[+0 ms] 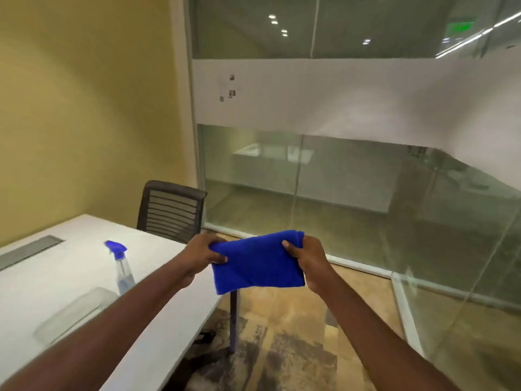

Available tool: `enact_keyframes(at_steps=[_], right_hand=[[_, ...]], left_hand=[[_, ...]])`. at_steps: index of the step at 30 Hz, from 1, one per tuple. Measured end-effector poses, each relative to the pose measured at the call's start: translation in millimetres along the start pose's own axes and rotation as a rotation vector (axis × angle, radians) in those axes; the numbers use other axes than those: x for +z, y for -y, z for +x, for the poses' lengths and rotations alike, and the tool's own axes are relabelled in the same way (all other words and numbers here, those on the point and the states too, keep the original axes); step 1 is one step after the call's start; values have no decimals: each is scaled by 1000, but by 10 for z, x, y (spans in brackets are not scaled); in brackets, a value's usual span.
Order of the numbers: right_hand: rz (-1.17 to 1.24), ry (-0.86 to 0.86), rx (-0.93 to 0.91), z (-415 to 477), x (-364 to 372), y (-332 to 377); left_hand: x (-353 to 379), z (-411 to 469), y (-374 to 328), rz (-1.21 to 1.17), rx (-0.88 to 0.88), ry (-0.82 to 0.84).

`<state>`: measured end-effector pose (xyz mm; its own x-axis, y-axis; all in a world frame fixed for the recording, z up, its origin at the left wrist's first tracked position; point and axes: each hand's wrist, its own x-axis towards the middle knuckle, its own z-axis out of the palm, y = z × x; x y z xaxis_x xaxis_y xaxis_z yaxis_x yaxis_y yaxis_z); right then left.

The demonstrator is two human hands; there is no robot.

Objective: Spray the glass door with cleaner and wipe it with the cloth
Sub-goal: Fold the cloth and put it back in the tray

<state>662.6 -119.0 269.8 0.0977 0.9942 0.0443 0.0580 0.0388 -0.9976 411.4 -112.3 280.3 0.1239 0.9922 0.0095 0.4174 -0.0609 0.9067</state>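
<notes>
Folding stage: cloth [258, 262] is pinched by left hand [201, 256] and right hand [308, 262]; spray bottle [121, 266] at 9 o'clock should be used first.

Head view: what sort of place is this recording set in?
Most likely an office meeting room. A long white table with a cable hatch stands by a mesh-backed office chair, and glass partition walls with a frosted band look onto a corridor with a green exit sign.
</notes>
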Motion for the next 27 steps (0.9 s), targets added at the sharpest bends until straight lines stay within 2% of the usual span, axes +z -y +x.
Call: enact_keyframes(at_steps=[3, 8, 11, 14, 19, 22, 25, 27], right_hand=[[-84, 91, -29, 279, 368, -132], [-412, 180, -152, 585, 1104, -361], [-364, 342, -153, 619, 1570, -378], [-321, 543, -143, 603, 2020, -394], [-324, 787, -223, 620, 2780, -371], [-342, 924, -243, 678, 3214, -237], [-438, 1135, -341, 710, 3630, -31], [-545, 1258, -404, 744, 3902, 86]], left_hand=[[-171, -56, 221, 151, -9, -126], [-547, -235, 638, 262, -202, -243], [-829, -391, 862, 269, -308, -320], [-1159, -575, 1111, 321, -408, -310], [-1666, -881, 1376, 226, -518, -163], [-1935, -978, 1603, 113, -473, -36], [-2052, -949, 1830, -150, -356, -97], [-2083, -861, 1854, -229, -274, -159]])
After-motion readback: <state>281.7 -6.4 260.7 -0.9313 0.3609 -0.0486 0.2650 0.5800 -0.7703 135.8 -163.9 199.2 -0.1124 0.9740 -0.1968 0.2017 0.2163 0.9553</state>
